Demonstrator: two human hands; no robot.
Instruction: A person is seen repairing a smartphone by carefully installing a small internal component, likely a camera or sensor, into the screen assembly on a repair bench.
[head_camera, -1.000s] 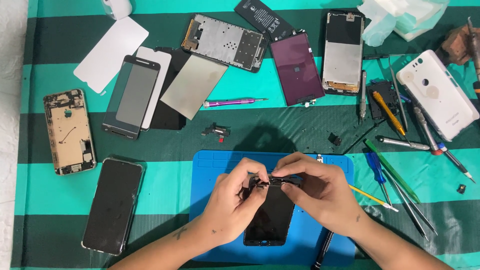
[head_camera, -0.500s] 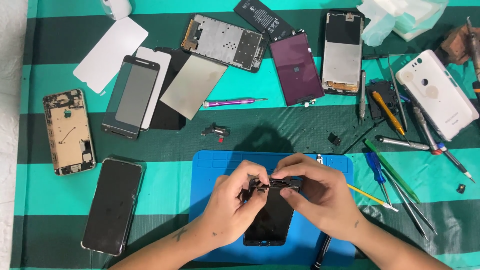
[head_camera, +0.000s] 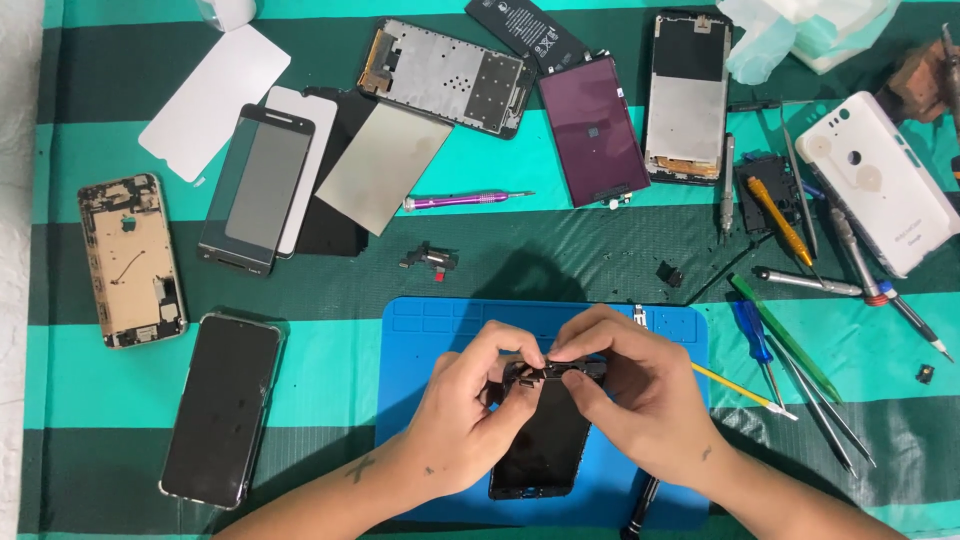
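Observation:
A black phone screen (head_camera: 545, 445) lies on the blue work mat (head_camera: 420, 330). Both hands meet at its top edge. My left hand (head_camera: 465, 420) grips the screen's upper left corner, thumb and forefinger pinched on a small dark part there. My right hand (head_camera: 635, 395) presses its fingertips on the same top edge from the right. The small part between the fingertips is mostly hidden.
Around the mat lie a purple screwdriver (head_camera: 465, 200), a small black component (head_camera: 432, 259), a dark phone (head_camera: 222, 405), a gold phone frame (head_camera: 132, 258), several screens and frames at the back, a white back cover (head_camera: 880, 190), and tools (head_camera: 790, 350) at right.
Both hands' fingers have shifted slightly at the screen's top edge; the screen stays on the mat.

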